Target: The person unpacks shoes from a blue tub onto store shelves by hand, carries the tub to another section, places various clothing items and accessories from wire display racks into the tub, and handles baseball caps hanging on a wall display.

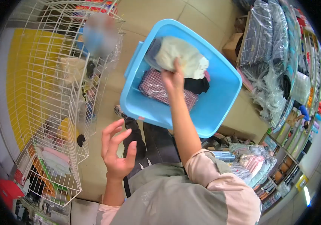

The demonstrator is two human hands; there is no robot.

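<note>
A light blue plastic tub (pixel 220 101) stands on the tiled floor before me. My right hand (pixel 173 77) reaches into it, its fingers on a cream cloth item (pixel 181 56) with a scalloped white edge. A grey-blue piece (pixel 153 54) lies at that item's left end. Below it are a red-and-white checked bundle in clear plastic (pixel 156 88) and a black item (pixel 197 85), with a bit of pink beside them. My left hand (pixel 118 152) is raised outside the tub, fingers apart, with nothing in it.
White wire baskets (pixel 61 108) with packaged goods rise at the left, a yellow panel (pixel 29 82) behind them. Plastic-wrapped dark goods (pixel 260 41) and shelves line the right. Folded, bagged cloths (pixel 248 161) lie at the lower right. An open cardboard box (pixel 232 45) sits beyond the tub.
</note>
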